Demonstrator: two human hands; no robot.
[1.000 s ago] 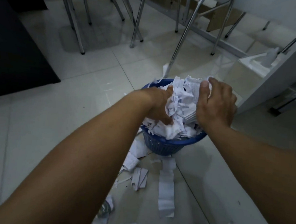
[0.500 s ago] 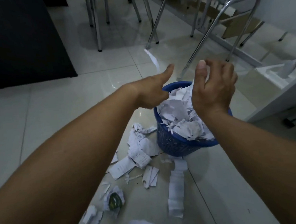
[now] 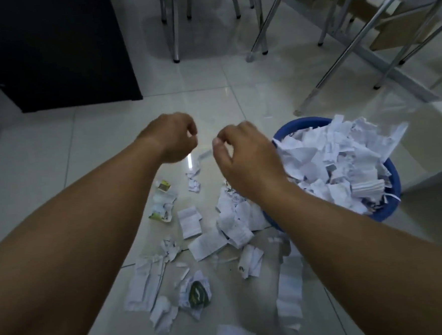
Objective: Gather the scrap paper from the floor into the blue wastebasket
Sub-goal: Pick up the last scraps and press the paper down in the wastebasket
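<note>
Head camera, looking down at a pale tiled floor (image 3: 82, 140). Two bare forearms reach forward from the bottom corners. The left hand (image 3: 172, 138) hovers above the tiles with its fingers curled inward, and no paper is visible in it. The right hand (image 3: 242, 155), close beside it, is curled the same way, thumb near forefinger, holding nothing that can be seen. Just right of that hand stands the blue wastebasket (image 3: 394, 181), heaped above its rim with torn white paper (image 3: 332, 164). More scrap paper (image 3: 209, 241) lies scattered on the floor beneath the forearms, some pieces touching the basket's base. Metal chair legs (image 3: 173, 26) and a dark cabinet (image 3: 49, 48) stand behind.
</note>
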